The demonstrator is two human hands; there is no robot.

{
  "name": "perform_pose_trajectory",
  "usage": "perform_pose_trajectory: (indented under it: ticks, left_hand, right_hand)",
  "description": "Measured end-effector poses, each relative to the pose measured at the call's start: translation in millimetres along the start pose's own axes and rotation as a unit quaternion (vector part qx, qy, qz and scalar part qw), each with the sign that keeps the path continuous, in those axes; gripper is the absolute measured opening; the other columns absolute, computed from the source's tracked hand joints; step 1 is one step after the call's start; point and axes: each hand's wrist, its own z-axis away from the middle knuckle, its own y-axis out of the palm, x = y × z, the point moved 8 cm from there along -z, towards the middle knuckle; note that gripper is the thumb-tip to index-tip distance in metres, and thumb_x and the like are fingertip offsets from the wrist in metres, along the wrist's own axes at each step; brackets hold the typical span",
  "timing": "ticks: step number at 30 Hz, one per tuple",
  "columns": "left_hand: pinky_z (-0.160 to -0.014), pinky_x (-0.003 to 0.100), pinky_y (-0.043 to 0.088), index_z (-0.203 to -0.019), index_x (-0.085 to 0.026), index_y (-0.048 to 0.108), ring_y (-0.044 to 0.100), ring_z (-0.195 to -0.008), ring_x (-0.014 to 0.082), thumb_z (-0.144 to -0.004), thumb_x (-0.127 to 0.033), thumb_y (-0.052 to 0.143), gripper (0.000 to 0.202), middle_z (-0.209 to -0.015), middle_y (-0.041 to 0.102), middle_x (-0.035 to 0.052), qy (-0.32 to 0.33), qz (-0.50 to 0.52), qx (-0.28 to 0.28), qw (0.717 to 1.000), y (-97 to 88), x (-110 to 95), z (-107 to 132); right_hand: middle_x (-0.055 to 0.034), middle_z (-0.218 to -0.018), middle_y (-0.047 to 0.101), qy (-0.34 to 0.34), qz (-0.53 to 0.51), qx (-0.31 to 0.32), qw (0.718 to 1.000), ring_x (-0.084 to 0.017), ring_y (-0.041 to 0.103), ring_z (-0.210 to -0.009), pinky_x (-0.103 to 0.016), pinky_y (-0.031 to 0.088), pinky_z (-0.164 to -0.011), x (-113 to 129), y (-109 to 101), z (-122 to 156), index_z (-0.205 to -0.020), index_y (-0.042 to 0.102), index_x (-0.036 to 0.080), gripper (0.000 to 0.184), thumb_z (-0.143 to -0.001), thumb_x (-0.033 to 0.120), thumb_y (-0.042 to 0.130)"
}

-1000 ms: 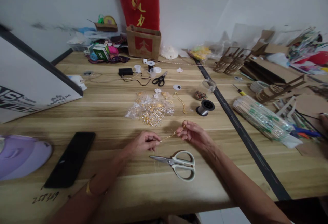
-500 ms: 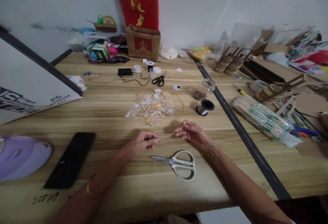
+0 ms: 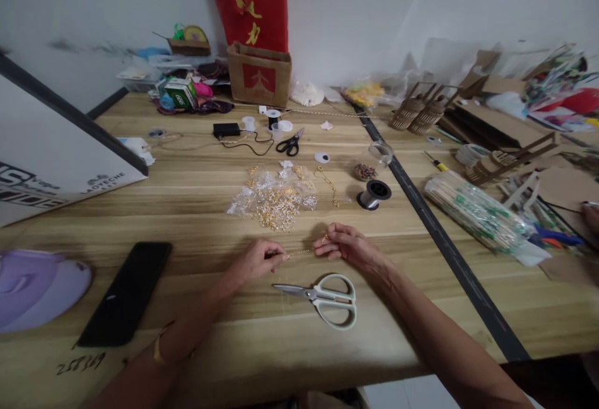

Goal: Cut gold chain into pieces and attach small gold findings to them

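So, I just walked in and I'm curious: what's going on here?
Someone's left hand and right hand are holding a thin gold-coloured chain between them. Pale-handled scissors lie on the near side of the hands. Beyond the hands sits a heap of small shiny pieces, with a second chain lying to its right.

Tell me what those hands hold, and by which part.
A thin gold-coloured metal chain: the left hand pinches one end, the right hand holds near the other.
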Motion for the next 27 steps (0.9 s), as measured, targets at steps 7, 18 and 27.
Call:
perform_pose_trajectory:
  ticks: [7, 18, 27]
  left_hand:
    - [-0.057, 0.023, 0.037, -0.074, -0.012, 0.069, 0.055, -0.062, 0.0157, -0.079, -0.026, 0.051, 0.024, -0.067, 0.066, 0.0041, -0.002, -0.114, -0.052, 0.992, -0.7, -10.3, 3.3]
    - [-0.059, 0.022, 0.038, -0.076, -0.013, 0.070, 0.054, -0.060, 0.0147, -0.079, -0.027, 0.052, 0.023, -0.066, 0.067, 0.0023, -0.015, -0.120, -0.057, 0.991, -1.0, -7.8, 1.9]
    - [-0.054, 0.022, 0.036, -0.076, -0.014, 0.070, 0.055, -0.057, 0.0152, -0.078, -0.032, 0.052, 0.026, -0.061, 0.066, 0.0025, -0.015, -0.115, -0.052, 0.992, -1.7, -6.1, 0.8]
  right_hand:
    - [-0.0135, -0.095, 0.070, -0.005, 0.069, -0.041, 0.997, -0.018, 0.070, -0.080, -0.021, 0.054, -0.059, -6.0, -2.5, -0.8, -0.081, 0.045, 0.017, 0.030, -0.079, 0.040, 0.065]
    - [-0.0053, -0.090, 0.061, -0.197, 0.509, -0.156, 0.823, -0.011, 0.055, -0.059, -0.023, 0.041, -0.054, 35.9, 7.2, 24.9, -0.098, 0.052, 0.017, 0.021, -0.083, 0.031, 0.056]
    - [-0.0047, -0.094, 0.065, -0.099, 0.763, 0.096, 0.632, -0.020, 0.062, -0.081, -0.026, 0.039, -0.064, 22.2, 72.2, 66.4, -0.113, 0.054, 0.025, 0.032, -0.082, 0.026, 0.059]
